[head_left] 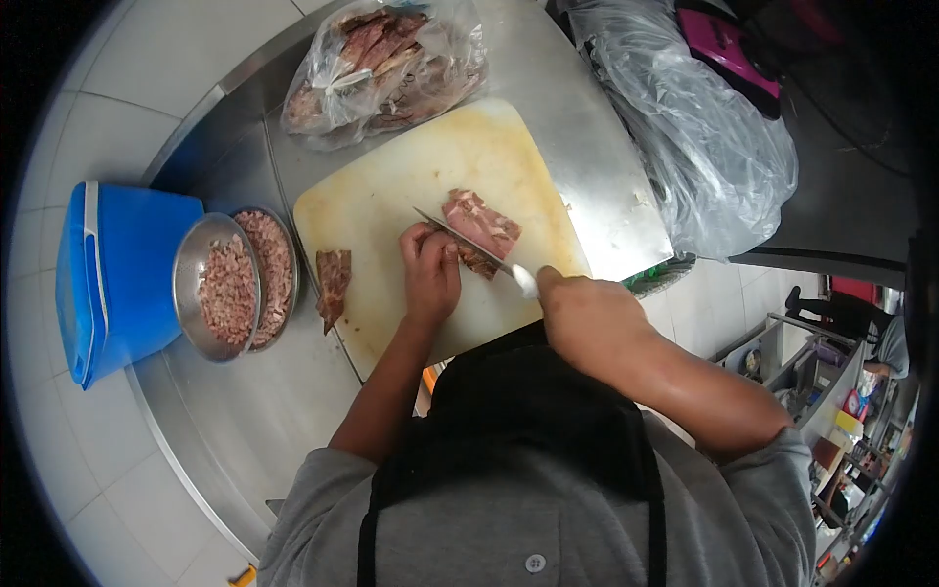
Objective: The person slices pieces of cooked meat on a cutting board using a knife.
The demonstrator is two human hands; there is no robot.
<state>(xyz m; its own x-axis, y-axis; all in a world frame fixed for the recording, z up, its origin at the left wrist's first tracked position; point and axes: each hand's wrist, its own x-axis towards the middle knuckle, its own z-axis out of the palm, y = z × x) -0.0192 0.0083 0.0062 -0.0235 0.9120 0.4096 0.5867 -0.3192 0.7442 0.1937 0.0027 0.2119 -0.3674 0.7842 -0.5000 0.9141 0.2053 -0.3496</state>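
Observation:
My right hand (597, 318) grips the white handle of a kitchen knife (469, 244), its blade pointing up and left. The blade lies across a piece of reddish-brown meat (481, 221) on the white cutting board (391, 196). Curled fingers of my left hand (431, 274) press at the left end of the meat, close beside the blade; their tips are partly hidden. Another chunk of meat (334, 284) lies apart near the board's left edge.
Two metal bowls of diced meat, a front bowl (186, 303) and a rear bowl (290, 293), stand by a blue container (137, 274). A clear bag of meat (386, 73) sits behind the board. Plastic wrapping (694, 127) lies right; a person (861, 328) stands far right.

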